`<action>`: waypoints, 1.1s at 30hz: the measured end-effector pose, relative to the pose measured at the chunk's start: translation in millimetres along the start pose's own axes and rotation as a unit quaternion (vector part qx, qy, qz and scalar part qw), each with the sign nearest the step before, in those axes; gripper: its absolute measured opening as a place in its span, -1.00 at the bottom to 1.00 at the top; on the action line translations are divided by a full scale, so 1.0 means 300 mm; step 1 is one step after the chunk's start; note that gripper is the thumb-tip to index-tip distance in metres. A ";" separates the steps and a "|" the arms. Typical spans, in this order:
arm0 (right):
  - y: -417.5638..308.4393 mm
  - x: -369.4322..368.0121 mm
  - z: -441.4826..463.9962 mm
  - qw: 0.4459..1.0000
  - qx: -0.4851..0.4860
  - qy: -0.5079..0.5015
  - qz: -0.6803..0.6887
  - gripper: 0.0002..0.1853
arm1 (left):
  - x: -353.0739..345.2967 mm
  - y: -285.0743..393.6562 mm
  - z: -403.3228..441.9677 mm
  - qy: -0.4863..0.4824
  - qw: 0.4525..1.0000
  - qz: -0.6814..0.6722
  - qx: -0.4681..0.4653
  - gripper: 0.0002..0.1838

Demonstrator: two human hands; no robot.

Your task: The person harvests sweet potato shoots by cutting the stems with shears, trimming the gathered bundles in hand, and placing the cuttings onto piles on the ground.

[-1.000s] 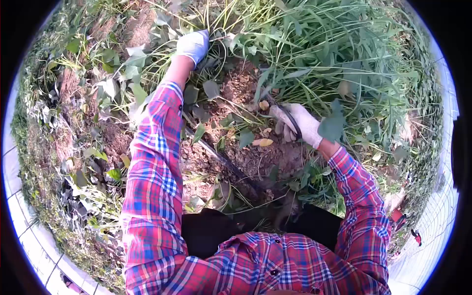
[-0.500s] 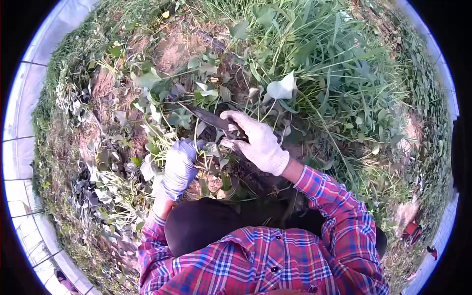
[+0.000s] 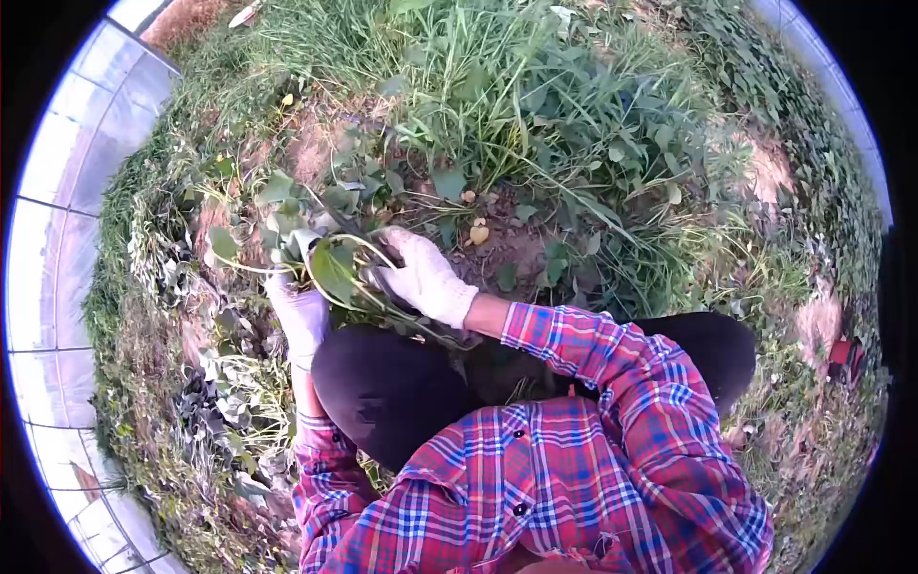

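Both hands meet over a bunch of leafy vines (image 3: pixel 335 271) just in front of the dark-clothed left knee. My left hand (image 3: pixel 298 311), in a pale glove, is closed round the stems at the bunch's lower left; leaves cover its fingertips. Coming from the right, my right hand (image 3: pixel 421 277) in a white glove is closed at the bunch's right side, on the dark handle of a bladed tool (image 3: pixel 332 210). The blade points up and left and is partly hidden by leaves. Long curved stems loop between the two hands.
Tall green grass (image 3: pixel 516 96) stands ahead. Bare soil (image 3: pixel 507 253) with a yellow leaf (image 3: pixel 479 231) lies right of the hands. Wilted vines (image 3: pixel 239 392) cover the ground at left. A red object (image 3: pixel 845 356) sits far right, and pale sheeting (image 3: pixel 57 277) borders the left.
From stretched far forward, my left hand has come back near the left knee and now holds vines. My right hand has moved left with the tool. The view has shifted too.
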State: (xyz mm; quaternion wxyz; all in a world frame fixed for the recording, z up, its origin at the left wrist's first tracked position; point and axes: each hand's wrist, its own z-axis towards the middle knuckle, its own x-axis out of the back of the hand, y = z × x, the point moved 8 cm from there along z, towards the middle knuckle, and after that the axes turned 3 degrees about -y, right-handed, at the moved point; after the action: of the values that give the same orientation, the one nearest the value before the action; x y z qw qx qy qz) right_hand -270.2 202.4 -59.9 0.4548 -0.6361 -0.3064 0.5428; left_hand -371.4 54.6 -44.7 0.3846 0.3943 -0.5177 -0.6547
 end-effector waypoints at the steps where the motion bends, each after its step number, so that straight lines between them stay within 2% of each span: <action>1: -0.052 0.006 -0.012 0.984 0.066 0.009 -0.168 -0.77 | -0.034 0.118 -0.011 -0.046 0.900 0.394 -0.180 -0.78; 2: -0.159 0.014 -0.047 0.971 0.071 0.065 -0.217 -0.73 | 0.032 0.066 0.010 0.035 0.990 0.128 -0.051 -0.75; 4: -0.235 -0.007 -0.060 0.977 0.053 0.042 -0.201 -0.64 | -0.013 0.089 -0.004 -0.023 0.986 0.150 0.072 -0.70; 5: -0.257 -0.017 -0.049 0.978 0.083 0.033 -0.189 -0.61 | -0.102 0.172 -0.027 -0.058 0.984 0.159 0.060 -0.68; 7: -0.316 -0.010 -0.070 0.969 0.094 0.050 -0.223 -0.62 | -0.147 0.203 -0.043 -0.070 0.969 0.204 0.119 -0.69; 8: -0.354 -0.011 -0.081 0.965 0.119 0.061 -0.224 -0.64 | -0.211 0.283 -0.058 -0.102 0.967 0.226 0.054 -0.69; 10: -0.410 0.014 -0.100 0.942 0.132 0.117 -0.286 -0.66 | -0.241 0.330 -0.064 -0.107 0.971 0.214 0.023 -0.69; 11: -0.439 0.015 -0.112 0.938 0.160 0.121 -0.283 -0.67 | -0.262 0.353 -0.069 -0.114 0.973 0.199 -0.001 -0.68; 13: -0.456 0.006 -0.127 0.950 0.140 0.086 -0.265 -0.69 | -0.313 0.384 -0.080 -0.131 0.976 0.166 -0.043 -0.68; 14: -0.499 -0.010 -0.162 0.957 0.195 0.069 -0.205 -0.71 | -0.341 0.401 -0.083 -0.138 0.977 0.147 -0.065 -0.67; 16: -0.527 0.013 -0.189 0.945 0.197 0.116 -0.234 -0.71 | -0.404 0.451 -0.101 -0.175 0.974 0.073 -0.123 -0.70; 17: -0.513 0.024 -0.153 0.933 0.142 0.101 -0.315 -0.70 | -0.410 0.462 -0.103 -0.170 0.968 0.124 -0.135 -0.74; 19: -0.505 0.071 -0.141 0.949 0.047 0.039 -0.309 -0.70 | -0.363 0.457 -0.091 -0.110 0.976 0.169 -0.079 -0.76; 20: -0.513 0.108 -0.133 0.953 0.026 0.022 -0.302 -0.70 | -0.385 0.518 -0.118 -0.090 0.983 0.140 -0.073 -0.77; 21: -0.512 0.143 -0.130 0.977 -0.023 -0.015 -0.211 -0.69 | -0.306 0.467 -0.043 -0.110 0.975 0.169 -0.090 -0.78; 22: -0.558 0.191 -0.176 0.972 -0.065 -0.040 -0.223 -0.68 | -0.259 0.471 0.006 -0.115 0.960 0.213 -0.142 -0.78; 23: -0.543 0.281 -0.141 0.978 -0.045 -0.048 -0.198 -0.67 | -0.152 0.411 0.103 -0.084 0.968 0.185 -0.150 -0.76; 24: -0.578 0.359 -0.176 0.959 -0.068 -0.038 -0.271 -0.67 | -0.181 0.440 0.088 -0.134 0.958 0.214 -0.138 -0.76; 25: -0.558 0.465 -0.207 0.963 -0.131 -0.007 -0.234 -0.62 | -0.185 0.472 0.089 -0.081 0.947 0.245 -0.190 -0.85; 26: -0.506 0.573 -0.229 0.963 -0.167 -0.041 -0.206 -0.63 | -0.208 0.476 0.103 -0.111 0.933 0.282 -0.195 -0.86; 27: -0.493 0.662 -0.287 0.935 -0.205 -0.021 -0.288 -0.65 | -0.224 0.470 0.127 -0.143 0.916 0.319 -0.198 -0.87; 28: -0.446 0.755 -0.335 0.908 -0.267 -0.020 -0.321 -0.64 | -0.168 0.384 0.231 -0.148 0.866 0.451 -0.156 -0.82; 29: -0.387 0.854 -0.379 0.877 -0.326 -0.019 -0.353 -0.62 | -0.262 0.374 0.171 -0.132 0.936 0.322 -0.058 -0.87; 30: -0.311 0.903 -0.418 0.902 -0.357 -0.043 -0.240 -0.59 | -0.315 0.322 0.192 -0.180 0.936 0.298 -0.046 -0.86; 31: -0.222 0.983 -0.438 0.894 -0.370 -0.072 -0.242 -0.55 | -0.364 0.270 0.216 -0.226 0.876 0.424 -0.036 -0.80; 32: -0.140 1.037 -0.437 0.885 -0.382 -0.103 -0.244 -0.50 | -0.437 0.222 0.192 -0.234 0.898 0.368 -0.064 -0.73; 33: -0.088 1.074 -0.434 0.848 -0.414 -0.069 -0.324 -0.38 | -0.504 0.189 0.190 -0.265 0.810 0.519 -0.068 -0.70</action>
State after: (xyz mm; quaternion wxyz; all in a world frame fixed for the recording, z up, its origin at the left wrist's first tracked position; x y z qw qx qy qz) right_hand -69.5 465.7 -169.0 0.2765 -0.5909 -0.7221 0.2303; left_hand -358.7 204.3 37.4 0.5410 -0.1492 -0.6812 -0.4702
